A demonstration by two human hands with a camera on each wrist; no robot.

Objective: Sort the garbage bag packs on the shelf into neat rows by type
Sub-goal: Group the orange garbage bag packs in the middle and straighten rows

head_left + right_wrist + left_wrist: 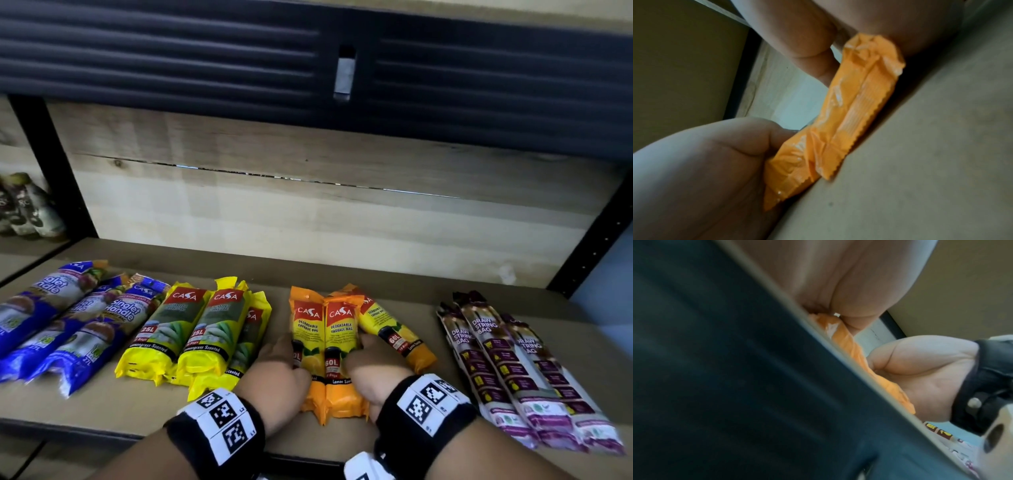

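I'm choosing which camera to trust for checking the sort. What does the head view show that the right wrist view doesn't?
Only the head view shows all four groups on the shelf: blue packs, yellow packs, orange packs, and purple packs, with the left hand and right hand on the orange ones. Only the right wrist view shows the crimped bottom seams of the orange packs from below. Both show the orange packs and the right hand.

Dark packets [24,209] in neighbouring bay at far left; black upright post [51,164] between; dark slatted panel [171,51] above.
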